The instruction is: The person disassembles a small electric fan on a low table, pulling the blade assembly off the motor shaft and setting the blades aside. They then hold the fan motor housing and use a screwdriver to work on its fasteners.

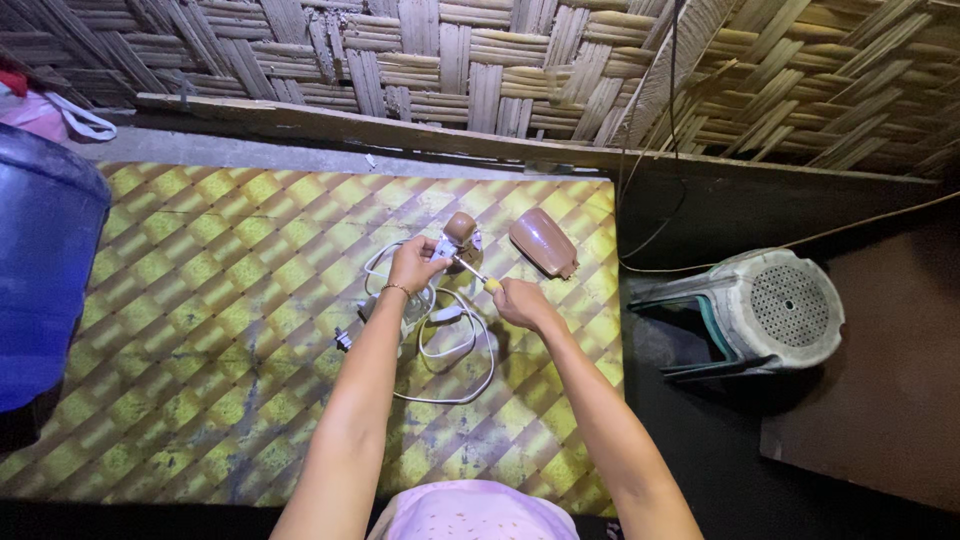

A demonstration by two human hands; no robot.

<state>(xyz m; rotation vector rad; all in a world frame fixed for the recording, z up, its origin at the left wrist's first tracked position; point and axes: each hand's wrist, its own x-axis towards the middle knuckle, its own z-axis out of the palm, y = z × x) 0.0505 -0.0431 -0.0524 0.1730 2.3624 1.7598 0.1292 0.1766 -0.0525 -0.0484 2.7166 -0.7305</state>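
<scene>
I'm kneeling over the yellow diamond-patterned mat (200,330), woven bamboo wall (480,70) ahead, blue drum (40,260) at my left, grey plastic stool (760,310) tipped on its side at my right. The brown cover (542,241) is lying off, just right of the work, so it looks like I'm mid-disassembly w/ the shell already removed. The white cord (450,350) is looping on the mat under my wrists. My left hand (412,266) is clenching the small brown-and-white appliance body (455,236), holding it just above the mat. My right hand (520,303) is gripping the yellow-handled screwdriver (478,276), tip angled into the body. Next, I reckon: steady the body, keep the tip seated & square.
</scene>
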